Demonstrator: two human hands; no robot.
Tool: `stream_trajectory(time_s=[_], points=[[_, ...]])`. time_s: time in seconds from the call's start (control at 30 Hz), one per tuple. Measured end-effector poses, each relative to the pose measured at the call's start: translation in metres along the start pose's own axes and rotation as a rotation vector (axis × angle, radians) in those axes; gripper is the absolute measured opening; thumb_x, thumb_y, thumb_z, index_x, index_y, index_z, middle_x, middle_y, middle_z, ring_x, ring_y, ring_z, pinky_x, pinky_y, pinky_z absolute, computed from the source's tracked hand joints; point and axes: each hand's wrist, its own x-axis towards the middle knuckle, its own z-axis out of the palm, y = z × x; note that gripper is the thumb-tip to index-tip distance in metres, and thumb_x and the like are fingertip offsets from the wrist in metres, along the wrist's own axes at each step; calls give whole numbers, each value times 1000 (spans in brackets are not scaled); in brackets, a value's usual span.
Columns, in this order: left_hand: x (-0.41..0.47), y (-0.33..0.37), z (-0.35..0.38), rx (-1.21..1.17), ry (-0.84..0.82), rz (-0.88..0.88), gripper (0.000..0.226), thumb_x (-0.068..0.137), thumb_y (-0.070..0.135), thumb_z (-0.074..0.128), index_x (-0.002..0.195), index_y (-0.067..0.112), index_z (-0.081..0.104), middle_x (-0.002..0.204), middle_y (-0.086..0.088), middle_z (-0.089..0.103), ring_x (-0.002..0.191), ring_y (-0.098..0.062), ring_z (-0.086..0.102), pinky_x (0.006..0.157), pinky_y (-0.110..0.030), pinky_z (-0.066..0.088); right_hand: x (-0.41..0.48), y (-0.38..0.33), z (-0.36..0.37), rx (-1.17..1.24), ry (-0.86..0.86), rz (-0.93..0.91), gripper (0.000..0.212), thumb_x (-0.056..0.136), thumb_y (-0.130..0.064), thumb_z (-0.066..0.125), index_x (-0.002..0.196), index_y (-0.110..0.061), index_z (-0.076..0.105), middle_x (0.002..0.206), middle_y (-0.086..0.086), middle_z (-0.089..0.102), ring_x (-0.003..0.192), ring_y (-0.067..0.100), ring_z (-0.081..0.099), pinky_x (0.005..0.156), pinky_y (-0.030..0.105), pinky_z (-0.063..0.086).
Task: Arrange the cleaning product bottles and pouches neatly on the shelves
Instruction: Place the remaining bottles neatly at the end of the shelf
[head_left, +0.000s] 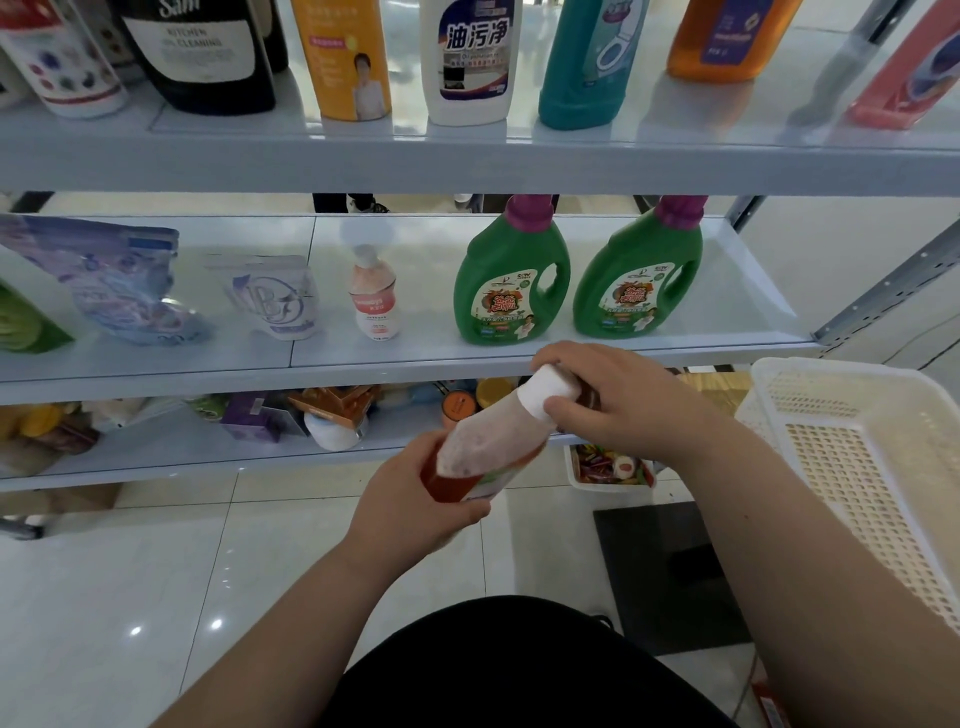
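- Left hand (410, 499) is gripping the lower body of a red-orange bottle (480, 457), fingers curled round it from underneath.
- Right hand (618, 400) is closing over the bottle's white cap (545, 392), with the thumb and fingers pinching round it.
- The bottle is hanging in the air between both hands, tilted, with the cap pointing far and right and the base near and left. It is sitting just in front of the middle shelf (363, 371) and is not resting on it.
- Judged step: the bottle is being carried and readied for placing, and it is not yet shelved.
- On the middle shelf, two green detergent jugs (511, 280) are standing side by side at the right. A small pink bottle (374, 299) is standing left of them, with a bare gap between. Two pouches (275, 296) are leaning further left.
- A white slatted basket (857, 441) is sitting near right, just beside the right forearm.
- The next move is probably calling for tipping the bottle upright, lifting it over the shelf's front edge and setting it down in that gap, label forward.
- The jugs and the pink bottle need clearing on the way in, and the upper shelf is limiting headroom.
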Motion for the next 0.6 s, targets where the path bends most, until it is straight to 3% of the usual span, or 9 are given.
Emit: stream_trajectory(time_s=[0.1, 0.2, 0.23, 0.37, 0.5, 0.6], points=[[0, 0, -1, 18, -10, 14, 63, 66, 45, 90, 107, 58, 44, 96, 37, 56, 89, 16, 53, 69, -7, 40, 1, 3, 1, -159, 30, 56, 39, 95, -65, 42, 110, -30, 52, 89, -15, 57, 81, 7, 55, 66, 28, 46], [0, 2, -2, 11, -35, 4, 61, 66, 45, 90, 101, 60, 42, 95, 38, 53, 88, 15, 51, 68, -6, 38, -5, 5, 2, -83, 69, -65, 44, 92, -64, 42, 127, -37, 47, 109, -22, 53, 94, 5, 54, 69, 24, 44], [0, 2, -1, 2, -36, 3, 61, 66, 44, 90, 99, 61, 42, 95, 38, 53, 87, 15, 51, 67, -6, 37, -6, 5, 4, -88, 87, -93, 42, 92, -61, 43, 126, -37, 48, 107, -21, 54, 93, 6, 55, 67, 23, 43], [-4, 3, 2, -3, -23, 2, 62, 65, 43, 90, 102, 61, 44, 94, 36, 57, 87, 16, 53, 68, -7, 40, -1, -1, 6, -227, 119, 56, 41, 95, -68, 32, 105, -31, 48, 80, -14, 53, 74, 9, 53, 57, 24, 35], [-6, 5, 1, 16, -26, 0, 67, 67, 42, 90, 112, 56, 42, 94, 38, 53, 87, 16, 50, 68, -5, 37, -10, 4, 3, -13, 83, -54, 40, 96, -57, 44, 130, -37, 49, 110, -18, 54, 97, 8, 55, 75, 30, 45], [-7, 7, -1, 35, -58, -6, 68, 66, 45, 90, 113, 54, 41, 95, 37, 52, 87, 11, 52, 70, -8, 39, -12, 3, 6, -110, 116, -95, 38, 92, -63, 36, 109, -32, 51, 92, -14, 59, 79, 9, 54, 65, 31, 45]])
